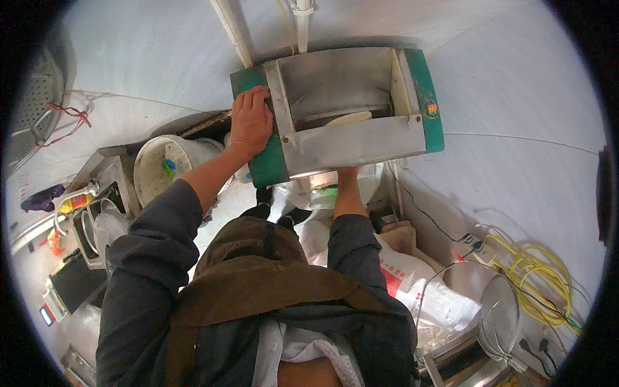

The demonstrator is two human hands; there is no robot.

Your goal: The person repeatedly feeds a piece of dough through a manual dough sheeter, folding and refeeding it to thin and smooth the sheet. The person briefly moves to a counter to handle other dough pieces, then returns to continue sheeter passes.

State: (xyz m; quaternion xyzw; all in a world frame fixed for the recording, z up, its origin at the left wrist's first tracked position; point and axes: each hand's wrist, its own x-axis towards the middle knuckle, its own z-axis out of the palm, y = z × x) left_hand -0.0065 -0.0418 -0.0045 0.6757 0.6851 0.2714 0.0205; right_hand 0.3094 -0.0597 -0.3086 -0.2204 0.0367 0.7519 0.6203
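Brown cloth apron (258, 278) was nearest. Green-ended steel box machine (345, 144) stood by pale wall (509, 97); left hand (251, 124) lay on its left end, grip unclear; right hand (349, 175) underneath, fingers hidden, couldn't tell.

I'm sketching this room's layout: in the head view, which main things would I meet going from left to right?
Perforated metal pan → white bucket → green-ended metal machine → yellow cable coil.
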